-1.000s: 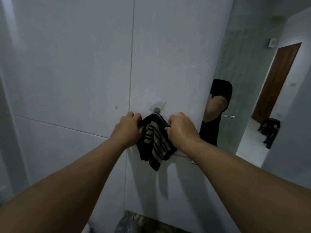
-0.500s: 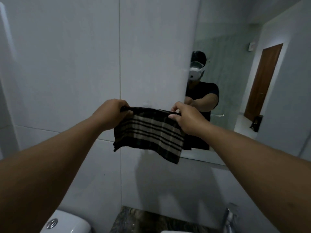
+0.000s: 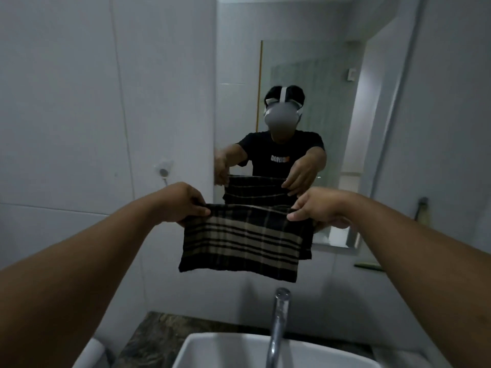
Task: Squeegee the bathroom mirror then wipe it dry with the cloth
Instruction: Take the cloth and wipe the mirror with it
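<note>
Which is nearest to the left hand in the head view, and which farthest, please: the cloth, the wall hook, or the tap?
From the left hand:
1. Cloth, pinched in it at its top corner.
2. Wall hook, just above, on the tiled wall.
3. Tap, well below and to the right, over the basin.

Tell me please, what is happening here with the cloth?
A person stands at the sink facing the mirror. The left hand and right hand each pinch a top corner of a striped cloth, holding it spread out in the air in front of the mirror's lower edge. The cloth is not yet on the glass, so wiping has not started. A bare wall hook sits left of the mirror, and the tap is below the cloth.
</note>
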